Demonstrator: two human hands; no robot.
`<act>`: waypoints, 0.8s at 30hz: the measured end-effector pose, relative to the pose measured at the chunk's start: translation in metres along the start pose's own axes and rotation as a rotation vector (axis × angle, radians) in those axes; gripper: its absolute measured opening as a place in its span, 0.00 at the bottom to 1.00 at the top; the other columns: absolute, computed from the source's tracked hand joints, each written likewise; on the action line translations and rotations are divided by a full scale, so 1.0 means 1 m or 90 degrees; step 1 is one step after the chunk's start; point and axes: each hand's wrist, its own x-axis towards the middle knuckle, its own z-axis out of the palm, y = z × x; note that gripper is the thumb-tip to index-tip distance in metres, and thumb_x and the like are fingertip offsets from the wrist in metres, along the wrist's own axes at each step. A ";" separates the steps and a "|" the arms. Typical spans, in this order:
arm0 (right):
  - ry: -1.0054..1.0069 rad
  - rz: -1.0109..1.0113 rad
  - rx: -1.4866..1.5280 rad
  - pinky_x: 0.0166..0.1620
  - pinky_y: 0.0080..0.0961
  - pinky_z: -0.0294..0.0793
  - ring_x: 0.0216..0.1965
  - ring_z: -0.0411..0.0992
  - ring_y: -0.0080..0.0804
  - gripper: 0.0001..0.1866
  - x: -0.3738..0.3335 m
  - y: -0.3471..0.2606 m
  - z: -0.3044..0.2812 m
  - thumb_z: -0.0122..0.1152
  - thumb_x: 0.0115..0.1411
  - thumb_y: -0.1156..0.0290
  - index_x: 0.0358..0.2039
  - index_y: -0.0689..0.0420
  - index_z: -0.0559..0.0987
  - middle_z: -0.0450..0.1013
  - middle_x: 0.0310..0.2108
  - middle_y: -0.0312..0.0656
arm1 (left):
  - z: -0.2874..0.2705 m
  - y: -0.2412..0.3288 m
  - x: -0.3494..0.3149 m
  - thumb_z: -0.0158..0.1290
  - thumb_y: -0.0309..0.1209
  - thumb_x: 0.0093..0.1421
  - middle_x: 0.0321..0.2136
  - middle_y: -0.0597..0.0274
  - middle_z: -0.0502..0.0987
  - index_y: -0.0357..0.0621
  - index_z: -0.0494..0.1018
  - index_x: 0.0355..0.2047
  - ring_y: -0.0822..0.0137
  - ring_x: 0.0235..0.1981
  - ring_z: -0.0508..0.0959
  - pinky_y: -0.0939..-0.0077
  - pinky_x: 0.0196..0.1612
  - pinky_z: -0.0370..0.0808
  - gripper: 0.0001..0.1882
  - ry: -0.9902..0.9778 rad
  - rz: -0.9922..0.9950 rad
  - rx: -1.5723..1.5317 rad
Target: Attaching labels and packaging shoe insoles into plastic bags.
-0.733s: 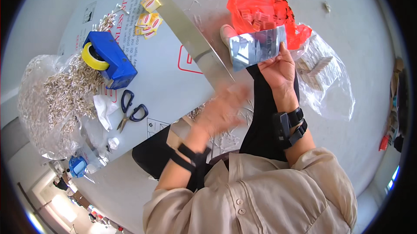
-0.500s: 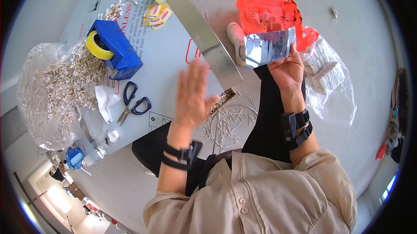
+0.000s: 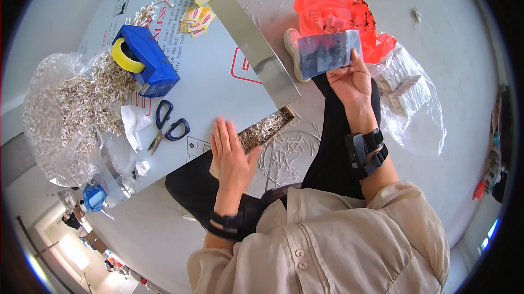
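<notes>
- Holding a small see-through bag (image 3: 329, 52) up in the air, my right hand (image 3: 352, 81) pinched it at its lower edge, fingers closed on it.
- My left hand (image 3: 232, 155) lay flat and wide open on the near edge of the grey board (image 3: 218, 84), holding nothing.
- Just beside that hand sat a shallow box (image 3: 267, 128) of little pale sticks, half tucked under the board's corner. More sticks lay loose on the floor next to it.
- I judged the work was partly done: the bag looked to have some pieces in it, but a big heap of sticks (image 3: 82, 108) in clear plastic waited at the far left.
- A red bag (image 3: 333, 10) lay on the floor behind the raised hand.
- The board's shiny edge ran close by both hands, with scissors (image 3: 166, 127) and a blue tape holder (image 3: 144, 59) on top, so room was tight on the left.
- Open floor showed near the right.
</notes>
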 end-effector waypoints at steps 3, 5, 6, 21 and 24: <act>-0.013 0.070 0.009 0.24 0.17 0.63 0.21 0.63 0.20 0.07 -0.002 0.007 -0.003 0.52 0.61 0.70 0.30 0.58 0.75 0.72 0.24 0.34 | -0.017 0.000 -0.005 0.55 0.43 0.55 0.47 0.48 0.71 0.33 0.69 0.45 0.55 0.48 0.73 0.62 0.48 0.69 0.26 -0.020 0.112 -0.082; 0.046 0.084 -0.032 0.24 0.17 0.63 0.22 0.66 0.21 0.05 -0.007 0.022 0.010 0.53 0.60 0.71 0.31 0.58 0.74 0.73 0.24 0.35 | -0.022 0.002 0.015 0.55 0.41 0.57 0.33 0.54 0.76 0.33 0.73 0.34 0.65 0.31 0.77 0.74 0.32 0.73 0.18 -0.077 -0.190 -0.448; 0.043 0.095 -0.046 0.24 0.17 0.64 0.22 0.66 0.21 0.05 -0.008 0.029 0.011 0.53 0.60 0.71 0.32 0.58 0.74 0.73 0.24 0.35 | -0.018 0.002 0.029 0.53 0.37 0.59 0.29 0.55 0.77 0.32 0.72 0.35 0.69 0.26 0.76 0.81 0.27 0.71 0.16 -0.034 -0.169 -0.538; 0.081 0.041 -0.333 0.25 0.16 0.63 0.22 0.65 0.19 0.03 0.000 0.066 0.005 0.55 0.59 0.72 0.31 0.57 0.75 0.73 0.25 0.34 | 0.006 0.024 0.097 0.53 0.30 0.59 0.20 0.66 0.71 0.40 0.70 0.24 0.77 0.17 0.65 0.83 0.17 0.58 0.09 0.102 -0.414 -1.049; 0.073 0.042 -0.349 0.25 0.16 0.62 0.22 0.65 0.18 0.02 0.000 0.069 0.006 0.57 0.58 0.74 0.31 0.57 0.75 0.73 0.25 0.33 | 0.010 0.030 0.093 0.55 0.28 0.57 0.17 0.66 0.71 0.39 0.69 0.20 0.78 0.14 0.64 0.84 0.15 0.58 0.10 0.100 -0.386 -0.971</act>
